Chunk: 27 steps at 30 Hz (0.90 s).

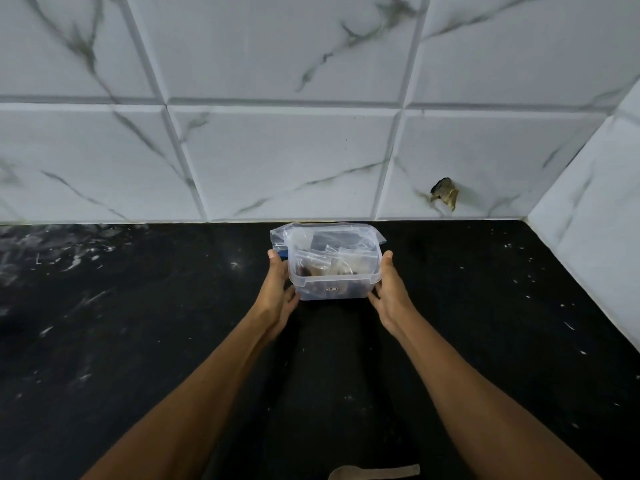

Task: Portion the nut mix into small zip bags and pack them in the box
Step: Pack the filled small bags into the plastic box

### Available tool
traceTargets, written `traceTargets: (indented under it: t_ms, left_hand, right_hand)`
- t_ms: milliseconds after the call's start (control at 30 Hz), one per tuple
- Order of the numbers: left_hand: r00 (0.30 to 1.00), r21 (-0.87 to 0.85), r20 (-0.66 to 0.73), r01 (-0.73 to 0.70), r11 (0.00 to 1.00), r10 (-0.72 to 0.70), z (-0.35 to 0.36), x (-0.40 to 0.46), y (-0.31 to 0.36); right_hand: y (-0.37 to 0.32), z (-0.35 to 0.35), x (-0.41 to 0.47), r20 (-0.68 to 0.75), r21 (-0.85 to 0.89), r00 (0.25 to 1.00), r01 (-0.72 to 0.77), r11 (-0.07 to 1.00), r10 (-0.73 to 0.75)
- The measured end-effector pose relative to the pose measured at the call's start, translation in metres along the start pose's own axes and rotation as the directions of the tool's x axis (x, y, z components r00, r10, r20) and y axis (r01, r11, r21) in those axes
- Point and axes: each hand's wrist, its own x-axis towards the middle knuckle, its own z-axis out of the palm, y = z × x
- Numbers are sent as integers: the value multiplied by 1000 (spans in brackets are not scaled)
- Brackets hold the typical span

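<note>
Black speckled counter (138, 323) runs back to a wall (277, 150) of white marble-look tiles. One clear box (334, 282), lid off, sits on the counter near the wall. It lies between two hands: the left hand (280, 289) presses its left side and the right hand (393, 292) its right side, fingers nearly straight along the walls. Inside are several small bags (332, 261) of nuts; their number cannot be told. One pale spoon (374, 472) lies well in front of the box.
</note>
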Motion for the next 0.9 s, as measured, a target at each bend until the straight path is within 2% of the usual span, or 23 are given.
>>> traceTargets:
  t_ms: [233, 400, 900]
  left_hand:
    - [995, -2, -21, -95, 995, 95, 5, 34, 43]
    - [996, -10, -25, -82, 997, 81, 2, 67, 64]
    - [989, 8, -138, -50, 999, 51, -16, 105, 48]
  right_hand:
    - [-40, 21, 29, 80, 7, 995, 62, 998, -63]
    - [-62, 41, 52, 84, 4, 995, 47, 999, -47]
    - [-34, 54, 85, 34, -25, 999, -2, 1000, 3]
